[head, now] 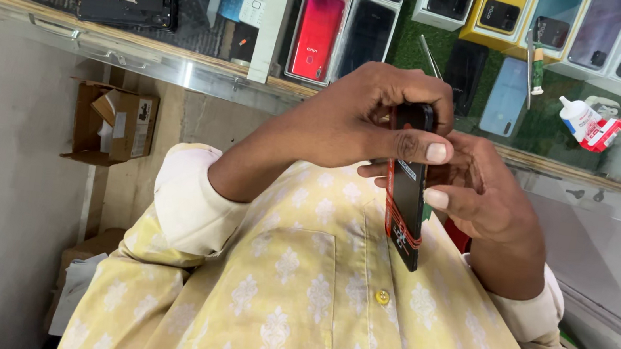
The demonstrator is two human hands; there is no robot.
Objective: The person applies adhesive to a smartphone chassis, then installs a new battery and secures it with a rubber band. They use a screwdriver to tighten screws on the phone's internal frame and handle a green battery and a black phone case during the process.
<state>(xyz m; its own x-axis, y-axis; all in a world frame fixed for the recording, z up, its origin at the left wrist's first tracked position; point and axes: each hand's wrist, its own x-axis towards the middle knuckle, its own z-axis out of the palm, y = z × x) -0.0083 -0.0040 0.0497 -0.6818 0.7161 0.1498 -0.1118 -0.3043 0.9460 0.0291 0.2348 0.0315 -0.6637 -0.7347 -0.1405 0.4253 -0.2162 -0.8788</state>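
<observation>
Shirt (293, 308), pale yellow with white motifs, buttons and a chest pocket, across the whole lower frame. Above it, along the upper frame, glass bench (144, 44) with a display inside: yellow box (496, 11) at upper right, red phone (317, 35) upper centre, blue phone (506, 96) right of centre on a green mat. At left, on the floor under the bench, open carton (121, 125) with paper scraps in it.

Centre frame, left hand (350, 120) reaching in from the lower left, back turned to the camera, grip closed: fingers curled over the top end of the black phone (407, 211), thumb pressed flat against its near face. Just right of it, right hand (484, 193), coming up from the lower right, grip likewise closed on the same phone: thumb on the right edge at mid-height, fingers wrapped behind and mostly hidden.

Black phone upright and seen nearly edge-on, in mid-air between the two hands, in front of the chest and short of the bench edge. Red strips along its left edge and across its lower part; small green bit at the right edge beside the right thumb.

Smaller still, on the bench top at upper right: white glue bottle (578, 118) with a red tag. Thin metal tweezers (430, 56) just above the left fingers.
</observation>
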